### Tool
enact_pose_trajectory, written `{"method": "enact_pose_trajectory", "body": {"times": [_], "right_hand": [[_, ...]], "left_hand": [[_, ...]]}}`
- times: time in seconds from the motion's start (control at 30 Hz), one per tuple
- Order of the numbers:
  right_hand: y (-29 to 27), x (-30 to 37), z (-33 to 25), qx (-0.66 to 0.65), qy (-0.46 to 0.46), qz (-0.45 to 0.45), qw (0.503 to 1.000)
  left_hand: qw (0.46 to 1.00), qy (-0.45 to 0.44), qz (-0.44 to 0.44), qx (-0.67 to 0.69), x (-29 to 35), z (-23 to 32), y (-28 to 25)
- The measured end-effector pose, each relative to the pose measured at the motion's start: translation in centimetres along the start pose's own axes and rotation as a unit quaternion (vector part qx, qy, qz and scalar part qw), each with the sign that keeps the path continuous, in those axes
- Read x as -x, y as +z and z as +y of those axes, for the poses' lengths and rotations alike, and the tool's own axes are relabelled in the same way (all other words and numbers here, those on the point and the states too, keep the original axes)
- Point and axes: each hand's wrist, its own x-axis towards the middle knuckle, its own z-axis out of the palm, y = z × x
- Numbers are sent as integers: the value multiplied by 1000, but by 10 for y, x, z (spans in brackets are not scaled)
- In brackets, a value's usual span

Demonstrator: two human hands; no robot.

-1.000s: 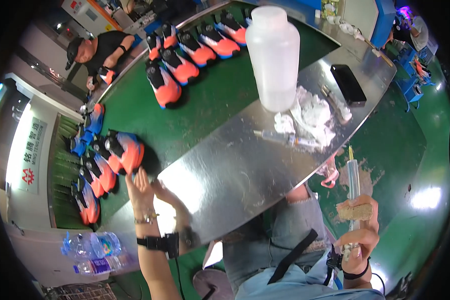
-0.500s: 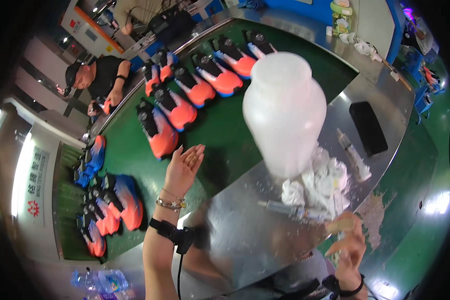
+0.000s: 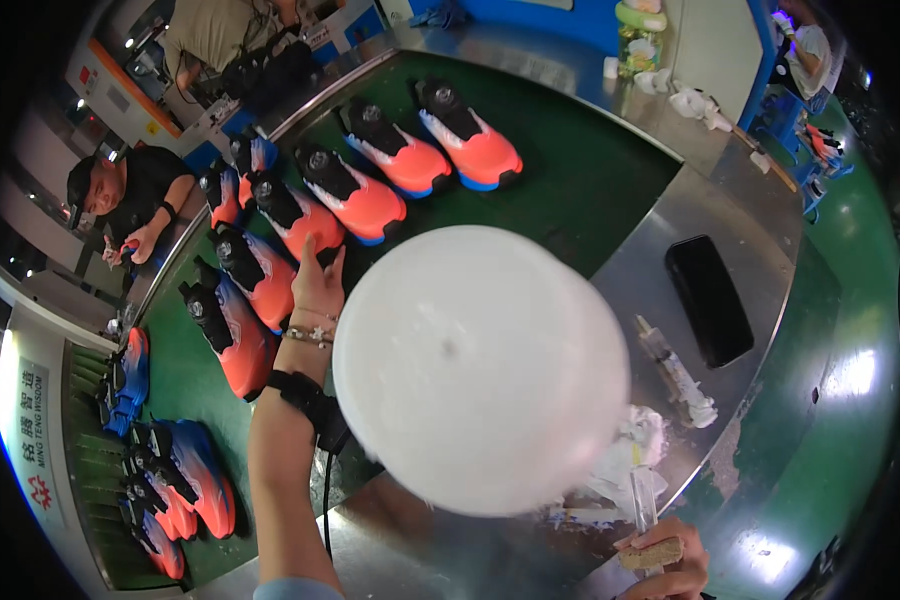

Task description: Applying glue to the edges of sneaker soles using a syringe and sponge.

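Observation:
My left hand [image 3: 317, 285] reaches across the green table, fingers and thumb apart at the coral toe of a running shoe [image 3: 288, 212]. Whether it touches the shoe I cannot tell. The shoe stands among several like it, with black uppers and blue-edged soles. At the lower right my right hand [image 3: 675, 572] is closed around a clear syringe-like tube [image 3: 645, 497]; a tan wrap [image 3: 653, 553] shows on a finger. A large white rounded vessel [image 3: 480, 370] fills the middle of the view, hiding part of the table.
A syringe [image 3: 675, 370] and a black phone [image 3: 710, 300] lie on the metal ledge [image 3: 620, 235] beside crumpled white tissue [image 3: 635, 445]. More shoes [image 3: 205, 475] stand at lower left. Across the table a person in black [image 3: 135, 205] handles something small. A jar [image 3: 640, 40] stands at the back.
My left hand has moved farther away, up to the shoe's toe. My right hand has come lower, with the clear tube now showing. My view has shifted, so the white vessel appears larger and lower.

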Motion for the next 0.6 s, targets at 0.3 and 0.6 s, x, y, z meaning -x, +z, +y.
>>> {"method": "enact_pose_trajectory", "body": {"times": [0.3,0.6], "right_hand": [[-2,33,-12,-31,6,45,998],[10,20,5,-17,-67,14,998]], "left_hand": [[991,-55,-116,-35,263,68,-64],[975,-181,125,-28,662,91,-221]]}}
